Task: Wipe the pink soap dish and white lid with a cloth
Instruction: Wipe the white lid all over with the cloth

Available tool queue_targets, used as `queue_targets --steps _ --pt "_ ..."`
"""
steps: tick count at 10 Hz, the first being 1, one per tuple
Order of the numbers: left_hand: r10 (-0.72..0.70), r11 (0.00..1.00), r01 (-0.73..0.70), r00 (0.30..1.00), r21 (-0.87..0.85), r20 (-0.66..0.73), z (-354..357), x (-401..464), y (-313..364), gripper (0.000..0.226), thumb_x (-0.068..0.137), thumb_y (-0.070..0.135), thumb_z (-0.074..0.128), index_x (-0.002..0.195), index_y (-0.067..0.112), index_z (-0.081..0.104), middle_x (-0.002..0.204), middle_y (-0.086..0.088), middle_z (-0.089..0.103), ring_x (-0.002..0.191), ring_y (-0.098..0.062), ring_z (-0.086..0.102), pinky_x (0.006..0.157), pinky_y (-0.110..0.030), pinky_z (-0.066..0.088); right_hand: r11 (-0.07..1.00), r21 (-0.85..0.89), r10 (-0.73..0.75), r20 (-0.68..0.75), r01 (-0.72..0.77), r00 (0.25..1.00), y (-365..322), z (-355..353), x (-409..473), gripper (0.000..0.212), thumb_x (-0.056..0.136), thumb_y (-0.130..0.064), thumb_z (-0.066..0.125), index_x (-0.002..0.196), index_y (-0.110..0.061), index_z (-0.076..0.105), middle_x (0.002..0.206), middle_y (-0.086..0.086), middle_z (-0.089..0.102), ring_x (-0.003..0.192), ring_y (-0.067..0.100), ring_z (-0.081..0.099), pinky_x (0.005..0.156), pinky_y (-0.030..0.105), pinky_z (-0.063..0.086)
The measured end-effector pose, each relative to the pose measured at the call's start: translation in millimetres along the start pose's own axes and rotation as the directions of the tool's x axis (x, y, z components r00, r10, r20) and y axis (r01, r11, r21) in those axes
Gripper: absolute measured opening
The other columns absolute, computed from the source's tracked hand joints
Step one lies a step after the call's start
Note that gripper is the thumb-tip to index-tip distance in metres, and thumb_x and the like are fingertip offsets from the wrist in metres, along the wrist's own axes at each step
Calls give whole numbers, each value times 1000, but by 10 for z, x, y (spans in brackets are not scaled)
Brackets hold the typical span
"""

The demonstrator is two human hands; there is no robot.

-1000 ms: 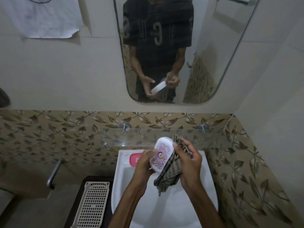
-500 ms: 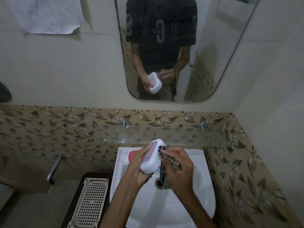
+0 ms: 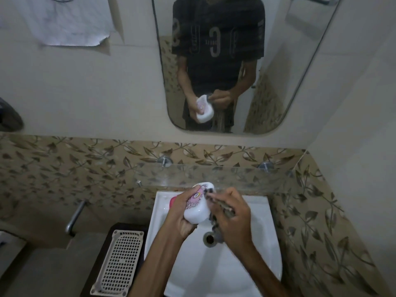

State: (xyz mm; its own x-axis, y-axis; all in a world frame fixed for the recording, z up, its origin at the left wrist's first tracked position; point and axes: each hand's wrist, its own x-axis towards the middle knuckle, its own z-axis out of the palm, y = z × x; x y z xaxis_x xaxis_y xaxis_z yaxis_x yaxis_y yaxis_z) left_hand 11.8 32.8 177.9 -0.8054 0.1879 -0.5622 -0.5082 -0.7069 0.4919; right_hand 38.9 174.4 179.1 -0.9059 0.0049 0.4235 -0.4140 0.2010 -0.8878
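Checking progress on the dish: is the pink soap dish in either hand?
No. The pink soap dish sits on the sink behind the left hand, which holds the white lid.

I log: white lid [image 3: 198, 212] with pink printed pattern; pink soap dish [image 3: 172, 203]; dark checked cloth [image 3: 216, 219]; white sink [image 3: 246, 264]; beige tiles [image 3: 85, 168] with brown leaf pattern; cream perforated tray [image 3: 117, 261].
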Motion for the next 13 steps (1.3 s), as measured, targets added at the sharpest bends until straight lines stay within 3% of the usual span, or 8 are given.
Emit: queue_targets --steps 2,3,4,6,9,11,12,13 --pt "44 998 -41 997 53 -61 80 -19 -106 25 96 26 64 111 6 67 84 -9 80 73 -23 79 65 -34 65 979 -10 200 -181 -205 963 47 17 202 16 90 0 76 97 -13 81 91 8 64 84 13 67 76 33 56" --pt "64 997 -67 994 -26 -90 79 -24 -36 40 90 21 68 118 -6 63 98 -22 73 77 -32 74 70 -40 63 998 -1 -55 -70 56 996 -40 96 -98 19 89 -8 77 102 -21 82 92 2 60 81 13 66 67 25 56" --pt "104 982 -127 981 -142 -161 174 -41 -67 39 101 17 59 130 -9 58 118 -28 63 88 -34 65 86 -44 53 999 -54 -10 -136 3 991 94 98 -12 28 87 2 79 102 -22 80 92 4 62 84 10 67 71 19 54" --pt "-62 947 42 997 -319 -55 221 -163 -210 39 99 43 57 77 11 61 60 -3 54 47 -14 60 46 -21 52 979 -135 -161 -72 151 984 -7 291 -266 26 84 -1 73 105 -14 82 96 1 67 90 11 69 79 21 54" --pt "100 928 -167 973 -334 -208 314 -109 -130 37 107 20 49 135 -4 55 125 -24 64 98 -32 65 65 -34 64 999 -38 24 -271 -35 962 179 136 160 30 86 2 80 108 -18 80 99 -1 67 93 9 67 79 18 55" --pt "79 943 -133 980 -304 -183 327 -149 -121 30 107 22 50 117 -5 59 85 -20 69 58 -24 73 52 -28 62 991 -92 -107 -105 97 989 231 216 -99 51 78 11 76 108 -30 80 103 -7 64 94 8 67 77 14 51" --pt "96 925 -162 975 -344 -200 355 -110 -133 31 108 19 50 127 -4 57 101 -23 67 71 -26 73 64 -32 63 999 -27 32 -221 -39 975 208 198 33 51 84 9 77 104 -37 76 101 -7 66 95 5 66 77 12 52" --pt "43 955 -94 982 -280 -184 361 -117 -161 24 106 28 52 108 6 60 86 -11 62 73 -21 63 58 -26 58 988 -93 -133 -95 125 987 188 249 -82 42 79 9 78 105 -23 82 101 -4 65 95 7 66 78 16 53"
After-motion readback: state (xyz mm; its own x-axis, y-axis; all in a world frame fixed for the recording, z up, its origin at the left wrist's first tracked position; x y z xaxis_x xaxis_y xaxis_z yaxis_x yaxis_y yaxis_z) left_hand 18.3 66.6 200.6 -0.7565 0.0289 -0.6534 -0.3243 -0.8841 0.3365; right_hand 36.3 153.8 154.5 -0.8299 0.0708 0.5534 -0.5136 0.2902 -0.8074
